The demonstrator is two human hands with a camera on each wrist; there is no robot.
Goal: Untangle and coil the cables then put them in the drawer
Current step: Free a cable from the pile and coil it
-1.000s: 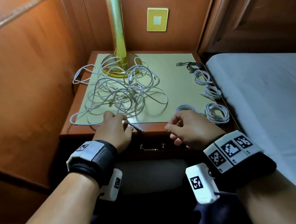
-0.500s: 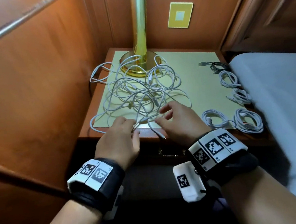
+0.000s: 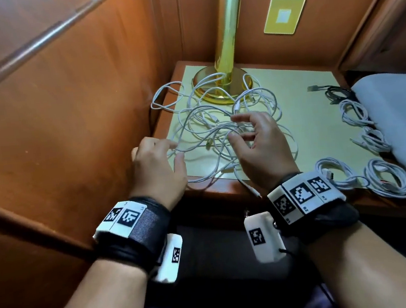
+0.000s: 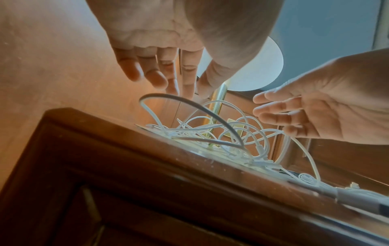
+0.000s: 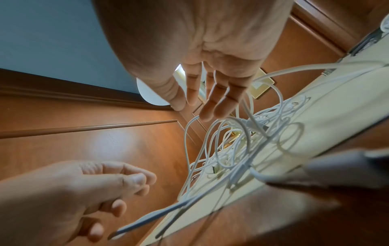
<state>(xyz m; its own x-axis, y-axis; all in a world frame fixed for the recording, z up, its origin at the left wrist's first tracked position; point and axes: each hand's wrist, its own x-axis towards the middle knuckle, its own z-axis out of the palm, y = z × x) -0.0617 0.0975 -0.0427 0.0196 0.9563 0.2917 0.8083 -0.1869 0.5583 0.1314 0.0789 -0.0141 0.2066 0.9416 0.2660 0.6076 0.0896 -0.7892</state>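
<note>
Head view: the tangled white cables (image 3: pixel 222 131) lie on the pale top of the wooden nightstand (image 3: pixel 314 127), partly over the brass lamp base (image 3: pixel 222 86). The left hand (image 3: pixel 158 168) and the right hand (image 3: pixel 261 147) hover over the tangle; finished white coils (image 3: pixel 365 179) and a dark coil (image 3: pixel 336 93) line the right edge beside the bed (image 3: pixel 403 117). Left wrist view: the left hand's fingers (image 4: pixel 155 78) are extended and relaxed, grasping nothing, just above a raised loop. Right wrist view: the right hand's fingers (image 5: pixel 214 106) are straight, tips touching a loop, not gripping. Wood panelling (image 3: pixel 66 105) and a yellow wall plate (image 3: pixel 284 16) surround the nightstand.
</note>
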